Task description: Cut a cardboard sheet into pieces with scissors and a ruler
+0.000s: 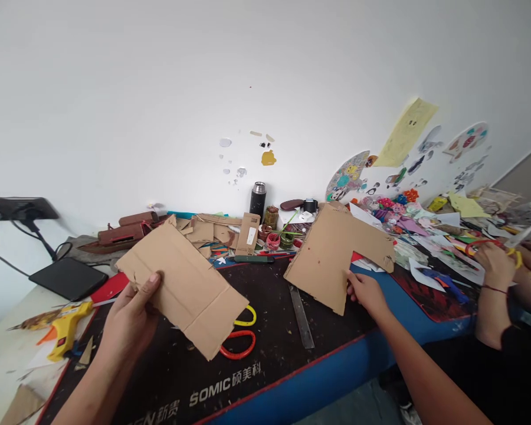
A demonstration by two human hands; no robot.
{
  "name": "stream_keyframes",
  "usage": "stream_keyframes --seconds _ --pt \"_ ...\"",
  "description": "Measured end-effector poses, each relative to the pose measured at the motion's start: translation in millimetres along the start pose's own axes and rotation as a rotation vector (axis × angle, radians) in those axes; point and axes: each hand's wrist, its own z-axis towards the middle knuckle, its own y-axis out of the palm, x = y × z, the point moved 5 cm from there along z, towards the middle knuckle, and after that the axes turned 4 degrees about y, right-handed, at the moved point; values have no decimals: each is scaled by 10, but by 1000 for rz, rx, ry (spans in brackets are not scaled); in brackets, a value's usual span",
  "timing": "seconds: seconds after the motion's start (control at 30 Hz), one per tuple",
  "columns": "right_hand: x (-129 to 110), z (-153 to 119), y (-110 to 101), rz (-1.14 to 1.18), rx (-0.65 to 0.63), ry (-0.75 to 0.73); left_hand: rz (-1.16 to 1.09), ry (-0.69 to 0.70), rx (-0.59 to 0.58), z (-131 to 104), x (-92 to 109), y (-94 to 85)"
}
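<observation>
Head view: both of my hands hold up cardboard on either side of the steel ruler [301,319], which lies on the dark, lettered mat [272,333]. To the left of the ruler, my left hand [135,307] grips the rectangular cardboard piece [188,283], thumb on its near face and fingers behind; a crease crosses its lower end. Just above the ruler, partly covering its far end from this angle, is the notched cardboard piece [325,254], roughly L-shaped; my right hand [363,292] pinches it by the edge at the notch. Between the rectangular piece and the ruler show the red and yellow handles of scissors [237,357]. Beyond the ruler are a green-handled tool [253,259], small jars [273,241] and a black flask [257,203]. Well left of the ruler rests a yellow glue gun [65,330]. Well to its right, a co-worker's hand [493,262] holds another pair of scissors [524,236].
</observation>
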Motion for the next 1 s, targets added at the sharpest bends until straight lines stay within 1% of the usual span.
stream_keyframes --seconds 0.07,0.13,0.17,0.23,0.27,0.3,0.37,0.47,0.53,0.6,0.67,0.77,0.9,1.0 --pt "-43 -71 -94 -73 42 -28 17 4 12 9 13 -27" --pt "-133 -172 -178 -124 138 -107 43 -3 43 17 30 -59" --pt "-193 -232 -189 -113 168 -149 61 -18 57 21 39 -71" --pt "-323 -356 -110 -5 133 -177 97 -56 69 34 55 -75" --pt "-407 -425 -14 65 71 -178 121 -75 58 48 59 -65" --pt "-509 -504 108 120 12 -179 142 -82 36 68 62 -49" --pt "-757 -699 468 165 -182 -190 194 -71 -10 130 53 -22" --pt "-1180 -1063 1151 227 -536 -266 308 -2 -16 259 -2 -47" --pt "-1431 -1276 1585 305 -714 -311 374 32 -26 347 -71 -87" --pt "-1630 -1419 1963 362 -837 -331 413 47 -62 423 -149 -127" --pt "-1787 -1487 2266 400 -901 -346 426 65 -63 480 -207 -182" --pt "-1954 -1504 2617 441 -959 -338 414 78 17 520 -251 -276" --pt "-2065 -1498 2951 479 -960 -300 344 60 122 489 -225 -316" --pt "-2051 -1544 3135 514 -985 -231 342 91 174 454 -153 -308"
